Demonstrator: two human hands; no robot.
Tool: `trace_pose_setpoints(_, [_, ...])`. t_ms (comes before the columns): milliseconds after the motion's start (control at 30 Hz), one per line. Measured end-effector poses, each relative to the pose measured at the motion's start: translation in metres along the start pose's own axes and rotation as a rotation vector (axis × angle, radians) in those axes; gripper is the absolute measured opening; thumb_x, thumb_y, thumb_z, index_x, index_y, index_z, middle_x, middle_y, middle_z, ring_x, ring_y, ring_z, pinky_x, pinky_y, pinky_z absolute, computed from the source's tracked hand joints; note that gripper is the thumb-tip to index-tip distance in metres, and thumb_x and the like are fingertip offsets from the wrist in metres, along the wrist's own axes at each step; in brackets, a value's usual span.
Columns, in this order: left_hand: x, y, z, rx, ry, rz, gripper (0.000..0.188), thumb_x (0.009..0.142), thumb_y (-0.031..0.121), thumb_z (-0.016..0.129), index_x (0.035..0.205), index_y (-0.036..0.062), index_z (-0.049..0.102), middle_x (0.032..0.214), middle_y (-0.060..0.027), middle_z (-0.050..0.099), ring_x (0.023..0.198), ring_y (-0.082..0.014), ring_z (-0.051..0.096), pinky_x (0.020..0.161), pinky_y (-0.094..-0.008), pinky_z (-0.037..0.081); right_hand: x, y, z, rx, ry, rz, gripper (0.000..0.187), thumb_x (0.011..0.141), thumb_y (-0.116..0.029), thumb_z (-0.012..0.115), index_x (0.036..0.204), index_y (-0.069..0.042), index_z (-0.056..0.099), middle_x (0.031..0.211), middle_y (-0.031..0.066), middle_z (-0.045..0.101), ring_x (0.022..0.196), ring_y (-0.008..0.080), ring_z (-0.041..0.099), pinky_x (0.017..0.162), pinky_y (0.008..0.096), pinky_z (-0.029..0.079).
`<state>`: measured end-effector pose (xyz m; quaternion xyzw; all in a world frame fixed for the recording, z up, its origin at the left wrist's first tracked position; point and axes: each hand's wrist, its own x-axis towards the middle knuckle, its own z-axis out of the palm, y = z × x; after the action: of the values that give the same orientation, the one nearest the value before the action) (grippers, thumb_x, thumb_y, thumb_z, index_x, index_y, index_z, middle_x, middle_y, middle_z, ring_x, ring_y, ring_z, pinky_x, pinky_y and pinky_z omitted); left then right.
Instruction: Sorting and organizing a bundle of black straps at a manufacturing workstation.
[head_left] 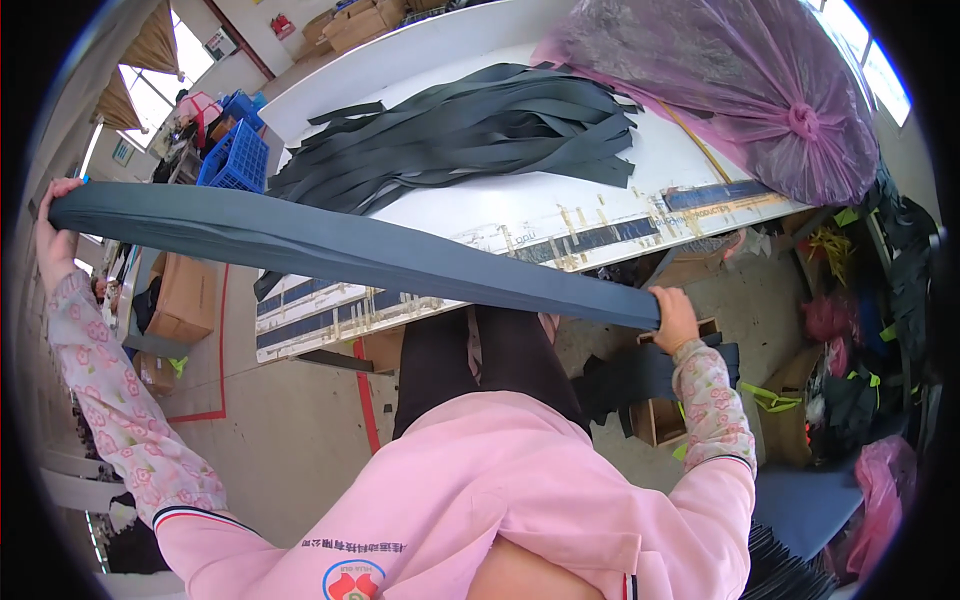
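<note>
A long bundle of dark grey-green strips (340,246), flat like webbing, stretches between my two hands across the front of the table. My left hand (56,232) is closed around its far-left end, with that arm reaching out wide. At the other end, my right hand (677,320) grips the bundle just off the table's front edge. The strips lie stacked on one another and look taut. Behind them a loose pile of similar strips (480,125) is spread over the white table (590,205), some ends fanned out.
A large pinkish translucent bag (720,80), knotted, rests on the table's right. Blue plastic crates (236,158) and a cardboard box (184,298) stand at left. More dark strips (640,380) lie over a box below the table's right side. A blue seat (800,515) is at lower right.
</note>
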<state>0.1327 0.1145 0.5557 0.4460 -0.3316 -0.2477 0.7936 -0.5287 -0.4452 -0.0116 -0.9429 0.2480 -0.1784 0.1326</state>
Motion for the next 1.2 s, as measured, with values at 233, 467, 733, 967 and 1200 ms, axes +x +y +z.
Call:
trace_pose_setpoints(233, [-0.091,-0.196,-0.09,-0.033,0.448,0.337,0.018,0.093,0.005,0.055,0.078,0.0048,0.044,0.077,-0.0085,0.05,0.08,-0.0234,0.053,0.097,-0.0438,0.045,0.113,0.055,-0.113,-0.482,0.112,-0.156,0.073,0.06,0.0,0.073,0.128,-0.01,0.049,0.106,0.0117,0.054,0.101,0.0325,0.053,0.089,0.0436,0.043])
trace_pose_setpoints(467, [-0.167,-0.41,-0.177,-0.483,0.613,0.318,0.018,0.095,0.008,0.057,0.08,0.0063,0.046,0.073,-0.0045,0.045,0.072,-0.0181,0.048,0.081,-0.0367,0.045,0.187,0.069,-0.072,-0.717,-0.081,-0.289,0.042,0.083,-0.008,0.058,0.125,-0.013,0.053,0.102,0.007,0.057,0.101,0.0256,0.055,0.09,0.0401,0.042])
trace_pose_setpoints(733, [-0.226,-0.515,-0.245,-0.675,0.718,0.302,0.014,0.095,0.006,0.059,0.086,0.0073,0.047,0.079,-0.0018,0.045,0.074,-0.0163,0.045,0.078,-0.0356,0.044,0.2,0.042,-0.012,-0.855,-0.455,-0.139,0.049,0.091,-0.013,0.055,0.139,-0.017,0.047,0.123,0.0089,0.057,0.124,0.0274,0.05,0.11,0.054,0.032])
trace_pose_setpoints(967, [-0.223,-0.521,-0.24,-0.707,0.704,0.341,0.013,0.096,0.007,0.058,0.09,0.0069,0.047,0.081,-0.002,0.044,0.075,-0.0165,0.044,0.078,-0.0341,0.042,0.233,-0.037,-0.03,-0.234,-0.774,-0.011,0.106,0.067,-0.015,0.086,0.153,-0.014,0.026,0.148,0.0174,0.042,0.141,0.0378,0.035,0.115,0.0525,0.029])
trace_pose_setpoints(1200, [-0.228,-0.523,-0.245,-0.746,0.703,0.369,0.013,0.096,0.007,0.059,0.091,0.0064,0.046,0.081,-0.0022,0.044,0.075,-0.0171,0.043,0.077,-0.0345,0.041,0.24,-0.091,0.009,-0.423,-0.884,-0.223,0.092,0.065,-0.019,0.088,0.144,-0.012,0.042,0.129,0.0111,0.055,0.125,0.0303,0.051,0.102,0.0443,0.042])
